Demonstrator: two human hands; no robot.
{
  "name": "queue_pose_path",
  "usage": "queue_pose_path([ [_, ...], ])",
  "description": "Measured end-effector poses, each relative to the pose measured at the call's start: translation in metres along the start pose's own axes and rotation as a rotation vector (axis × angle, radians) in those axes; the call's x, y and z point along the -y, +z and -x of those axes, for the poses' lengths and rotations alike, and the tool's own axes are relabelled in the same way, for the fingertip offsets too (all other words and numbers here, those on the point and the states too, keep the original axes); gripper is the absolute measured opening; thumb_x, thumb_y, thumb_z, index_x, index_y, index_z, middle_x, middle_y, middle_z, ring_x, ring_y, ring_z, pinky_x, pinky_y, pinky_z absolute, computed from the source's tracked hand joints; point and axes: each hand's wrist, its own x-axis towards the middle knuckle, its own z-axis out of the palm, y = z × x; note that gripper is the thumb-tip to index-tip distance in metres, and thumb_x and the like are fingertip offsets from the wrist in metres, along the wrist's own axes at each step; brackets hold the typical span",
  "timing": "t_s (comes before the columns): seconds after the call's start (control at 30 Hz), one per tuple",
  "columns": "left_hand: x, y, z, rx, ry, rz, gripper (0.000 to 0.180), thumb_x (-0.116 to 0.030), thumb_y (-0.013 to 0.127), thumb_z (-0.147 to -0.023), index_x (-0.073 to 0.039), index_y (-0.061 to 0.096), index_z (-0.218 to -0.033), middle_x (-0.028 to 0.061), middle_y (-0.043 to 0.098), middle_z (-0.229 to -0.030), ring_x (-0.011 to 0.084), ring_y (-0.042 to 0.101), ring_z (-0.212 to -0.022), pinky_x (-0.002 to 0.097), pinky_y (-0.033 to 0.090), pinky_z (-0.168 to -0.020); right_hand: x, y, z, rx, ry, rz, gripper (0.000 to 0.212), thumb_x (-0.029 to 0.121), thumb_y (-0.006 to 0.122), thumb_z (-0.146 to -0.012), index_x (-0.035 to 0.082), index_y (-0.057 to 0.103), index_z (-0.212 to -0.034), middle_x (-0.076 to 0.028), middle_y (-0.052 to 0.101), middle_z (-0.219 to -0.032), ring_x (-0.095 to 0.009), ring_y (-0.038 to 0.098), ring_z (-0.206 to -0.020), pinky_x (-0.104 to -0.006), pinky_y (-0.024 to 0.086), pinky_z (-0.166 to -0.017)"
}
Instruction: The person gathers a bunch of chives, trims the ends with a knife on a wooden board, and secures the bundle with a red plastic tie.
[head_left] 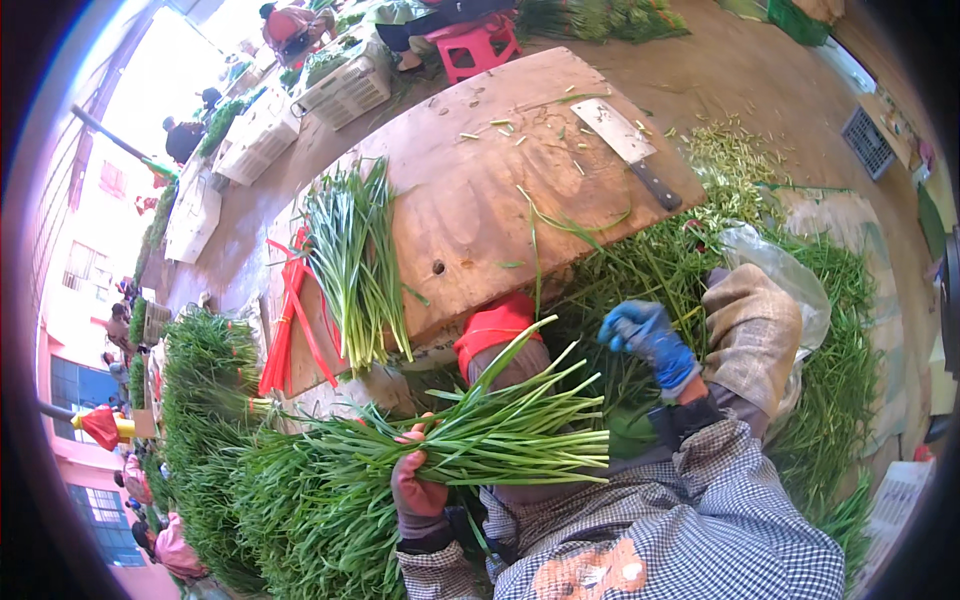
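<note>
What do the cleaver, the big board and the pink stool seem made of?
Cleaver: likely metal, its blade pale and flat; the dark handle could be wood or plastic. Board: apparently wood, worn, with brown stains. Stool: probably moulded plastic, one even bright pink.

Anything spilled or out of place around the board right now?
Yes: pale cut stem ends lie strewn on the floor past the right edge of the wooden board, looking spilled. The cleaver lies with its handle close to that edge, so it might get knocked off.
</note>
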Motion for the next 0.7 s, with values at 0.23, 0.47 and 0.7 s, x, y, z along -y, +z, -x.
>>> queue_pose_path([
  [0.23,-0.002,0.010,-0.006,-0.003,-0.036,0.013,0.052,-0.010,0.058,-0.076,0.003,0.049,-0.126,0.0164,0.053,-0.128,0.0315,0.049,-0.122,0.0436,0.039,-0.106,0.042,0.046,-0.023,-0.129,-0.572,0.709,0.021,0.015,0.072,-0.077,0.010,0.071,-0.097,-0.011,0.065,-0.085,-0.027,0.064,-0.078,-0.0371,0.051,-0.069],
  [0.47,-0.011,0.036,-0.005,0.002,-0.036,-0.094,0.057,-0.009,0.057,-0.076,0.006,0.043,-0.129,0.0072,0.054,-0.114,0.0257,0.050,-0.117,0.0378,0.039,-0.105,0.015,0.045,-0.035,0.118,-0.498,0.889,0.013,0.016,0.070,-0.078,0.008,0.072,-0.088,-0.012,0.064,-0.079,-0.029,0.063,-0.075,-0.0393,0.050,-0.067],
  [0.7,-0.006,0.007,-0.010,0.014,-0.011,-0.080,0.054,-0.011,0.056,-0.076,0.005,0.046,-0.126,0.0110,0.053,-0.119,0.0282,0.051,-0.117,0.0401,0.041,-0.104,0.034,-0.011,-0.009,-0.102,-0.102,0.161,0.013,0.009,0.062,-0.090,0.001,0.072,-0.092,-0.004,0.072,-0.087,-0.006,0.062,-0.068,-0.0205,0.050,-0.060],
])
